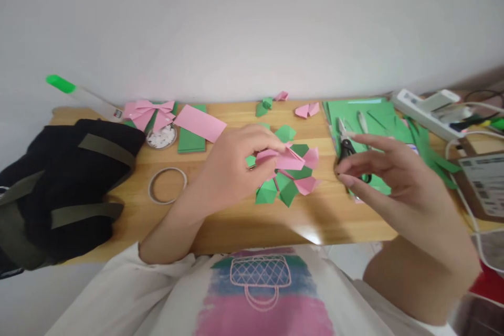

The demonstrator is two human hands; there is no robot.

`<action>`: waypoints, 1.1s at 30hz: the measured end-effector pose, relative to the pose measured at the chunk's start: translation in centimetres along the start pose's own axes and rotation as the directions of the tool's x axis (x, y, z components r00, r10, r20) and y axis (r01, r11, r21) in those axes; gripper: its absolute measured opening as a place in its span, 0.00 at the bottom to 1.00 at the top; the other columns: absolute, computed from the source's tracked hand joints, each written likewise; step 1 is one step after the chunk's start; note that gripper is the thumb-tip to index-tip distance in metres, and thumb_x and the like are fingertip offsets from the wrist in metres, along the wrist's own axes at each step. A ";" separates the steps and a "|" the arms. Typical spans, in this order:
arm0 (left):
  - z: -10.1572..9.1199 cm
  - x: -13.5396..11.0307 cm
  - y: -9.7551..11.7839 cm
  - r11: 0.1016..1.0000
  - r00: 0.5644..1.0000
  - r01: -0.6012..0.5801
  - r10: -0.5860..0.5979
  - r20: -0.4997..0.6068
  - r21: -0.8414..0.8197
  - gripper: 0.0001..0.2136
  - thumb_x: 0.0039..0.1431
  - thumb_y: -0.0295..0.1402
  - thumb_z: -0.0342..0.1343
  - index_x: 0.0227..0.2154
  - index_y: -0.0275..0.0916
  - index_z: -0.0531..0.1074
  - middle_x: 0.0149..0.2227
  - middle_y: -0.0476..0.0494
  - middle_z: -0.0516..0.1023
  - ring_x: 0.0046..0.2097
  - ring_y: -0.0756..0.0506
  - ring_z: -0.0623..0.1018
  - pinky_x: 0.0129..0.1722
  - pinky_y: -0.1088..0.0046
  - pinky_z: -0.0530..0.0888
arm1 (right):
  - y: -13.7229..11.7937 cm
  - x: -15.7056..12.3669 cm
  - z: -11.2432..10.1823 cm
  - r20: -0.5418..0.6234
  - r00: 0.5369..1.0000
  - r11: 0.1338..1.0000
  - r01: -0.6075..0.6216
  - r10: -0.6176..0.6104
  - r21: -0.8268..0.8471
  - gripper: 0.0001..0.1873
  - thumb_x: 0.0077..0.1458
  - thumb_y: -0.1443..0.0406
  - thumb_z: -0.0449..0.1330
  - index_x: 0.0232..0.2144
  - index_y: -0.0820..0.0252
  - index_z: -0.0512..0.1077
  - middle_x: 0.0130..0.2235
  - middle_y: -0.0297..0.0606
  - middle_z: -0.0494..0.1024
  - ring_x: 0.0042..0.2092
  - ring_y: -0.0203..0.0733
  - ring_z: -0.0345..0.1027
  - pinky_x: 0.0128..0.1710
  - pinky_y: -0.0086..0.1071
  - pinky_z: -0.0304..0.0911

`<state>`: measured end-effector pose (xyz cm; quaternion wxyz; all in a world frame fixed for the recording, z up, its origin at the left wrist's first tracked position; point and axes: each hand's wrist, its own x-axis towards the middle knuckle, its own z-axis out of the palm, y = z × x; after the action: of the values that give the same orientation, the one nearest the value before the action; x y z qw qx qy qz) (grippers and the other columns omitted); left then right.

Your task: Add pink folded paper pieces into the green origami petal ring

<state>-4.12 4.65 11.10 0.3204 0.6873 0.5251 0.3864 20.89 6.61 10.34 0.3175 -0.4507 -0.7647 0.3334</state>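
Observation:
My left hand [248, 160] is closed in a pinch on a folded pink paper piece [290, 159] above the middle of the table. Under and around that piece lie folded green paper pieces [288, 192] and pink paper pieces [307, 185], spread outward like petals; my fingers hide part of them. My right hand [388, 178] hovers to the right, fingers curved and loosely apart, with nothing visible in it. Just behind its fingertips are black-handled scissors [346, 148], lying on green paper sheets [378, 110].
A tape roll [167, 186], green paper stack [191, 143], pink sheet [201, 122], pink bow [151, 114] and tub of white bits [161, 137] stand left. A black bag [74, 168] covers the left end. Small folded pieces [307, 110] lie behind. A power strip [429, 113] sits right.

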 end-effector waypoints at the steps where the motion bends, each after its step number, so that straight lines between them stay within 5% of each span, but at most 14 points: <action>1: 0.1 0.1 -0.1 1.000 1.000 -0.007 0.007 0.009 0.024 0.09 0.54 0.24 0.54 0.31 0.42 0.79 0.35 0.49 0.81 0.39 0.46 0.77 0.42 0.72 0.70 | 0.8 -1.0 -0.2 -0.043 0.999 0.999 -0.029 0.027 -0.038 0.25 0.55 0.59 0.62 0.55 0.48 0.65 0.32 0.33 0.78 0.34 0.41 0.74 0.30 0.35 0.71; 4: -0.4 0.1 -0.1 0.996 0.995 0.001 -0.011 0.099 0.092 0.12 0.52 0.20 0.52 0.27 0.42 0.78 0.32 0.50 0.81 0.36 0.47 0.77 0.38 0.74 0.69 | 2.8 -3.7 -0.3 -0.105 0.990 0.986 -0.105 0.091 -0.133 0.22 0.56 0.58 0.62 0.52 0.48 0.68 0.33 0.34 0.78 0.34 0.41 0.74 0.34 0.37 0.72; 6: -1.4 -0.2 0.2 0.994 0.964 -0.007 -0.024 0.267 0.113 0.14 0.50 0.18 0.50 0.23 0.42 0.77 0.29 0.51 0.80 0.33 0.48 0.76 0.35 0.75 0.67 | 3.8 -5.0 0.1 -0.101 0.988 0.982 -0.133 0.120 -0.132 0.21 0.56 0.58 0.61 0.52 0.50 0.68 0.33 0.34 0.78 0.35 0.40 0.74 0.37 0.37 0.73; 10: -3.5 -2.2 -0.1 0.997 0.786 -0.014 -0.039 0.617 0.080 0.17 0.49 0.15 0.46 0.23 0.42 0.75 0.28 0.53 0.81 0.34 0.50 0.78 0.35 0.78 0.68 | 5.2 -6.3 1.7 -0.140 0.982 0.988 -0.138 0.128 -0.066 0.24 0.58 0.60 0.61 0.56 0.52 0.64 0.35 0.35 0.78 0.36 0.40 0.74 0.39 0.37 0.72; 14: -3.2 -5.7 -3.1 0.957 0.690 0.136 -0.278 0.668 0.258 0.16 0.49 0.15 0.44 0.23 0.41 0.72 0.28 0.54 0.80 0.33 0.50 0.78 0.35 0.78 0.68 | 6.5 -5.8 4.0 -0.169 0.984 0.996 -0.060 0.047 -0.071 0.31 0.58 0.61 0.60 0.61 0.53 0.56 0.42 0.40 0.79 0.45 0.43 0.75 0.43 0.41 0.72; 17: -1.9 -8.1 -5.5 0.897 0.709 0.274 -0.432 0.558 0.347 0.14 0.51 0.17 0.44 0.24 0.40 0.71 0.27 0.53 0.81 0.32 0.49 0.78 0.35 0.76 0.68 | 7.1 -4.7 5.6 -0.173 0.985 0.996 -0.016 0.000 -0.093 0.32 0.59 0.61 0.59 0.62 0.54 0.53 0.43 0.40 0.80 0.45 0.44 0.75 0.44 0.42 0.71; 21: -0.9 -9.6 -6.8 0.871 0.740 0.322 -0.475 0.475 0.371 0.13 0.54 0.18 0.44 0.25 0.39 0.71 0.30 0.51 0.80 0.35 0.49 0.77 0.39 0.74 0.69 | 7.5 -3.3 6.9 -0.236 0.971 0.992 -0.008 -0.022 -0.125 0.31 0.58 0.60 0.60 0.61 0.56 0.56 0.39 0.39 0.81 0.40 0.43 0.76 0.40 0.39 0.72; 27: -0.2 -9.0 -6.2 0.889 0.881 0.229 -0.362 0.304 0.396 0.14 0.52 0.19 0.47 0.33 0.38 0.75 0.37 0.45 0.77 0.41 0.45 0.75 0.43 0.68 0.68 | 7.2 -2.4 7.8 -0.264 0.962 0.989 0.029 -0.067 -0.146 0.29 0.57 0.63 0.60 0.60 0.55 0.58 0.32 0.33 0.79 0.35 0.41 0.76 0.36 0.36 0.71; 30: 0.5 -8.5 -5.7 0.925 0.898 0.216 -0.314 0.308 0.313 0.18 0.51 0.18 0.47 0.39 0.40 0.76 0.39 0.45 0.77 0.43 0.45 0.75 0.44 0.68 0.69 | 7.0 -2.5 8.2 -0.272 0.959 0.991 0.044 -0.078 -0.130 0.29 0.58 0.64 0.59 0.60 0.55 0.57 0.29 0.30 0.78 0.33 0.40 0.75 0.34 0.35 0.70; 33: 1.2 -8.1 -5.7 0.925 0.900 0.216 -0.313 0.304 0.313 0.15 0.55 0.20 0.46 0.33 0.39 0.77 0.39 0.44 0.77 0.45 0.44 0.75 0.45 0.67 0.69 | 7.1 -2.7 8.8 -0.326 0.942 0.995 0.056 -0.080 -0.081 0.30 0.58 0.65 0.59 0.61 0.55 0.57 0.28 0.29 0.77 0.31 0.40 0.74 0.34 0.37 0.70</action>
<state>-7.04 -1.85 4.08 0.3607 0.7037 0.5970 0.1353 18.43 4.88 -0.86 0.4360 -0.4843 -0.7274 0.2150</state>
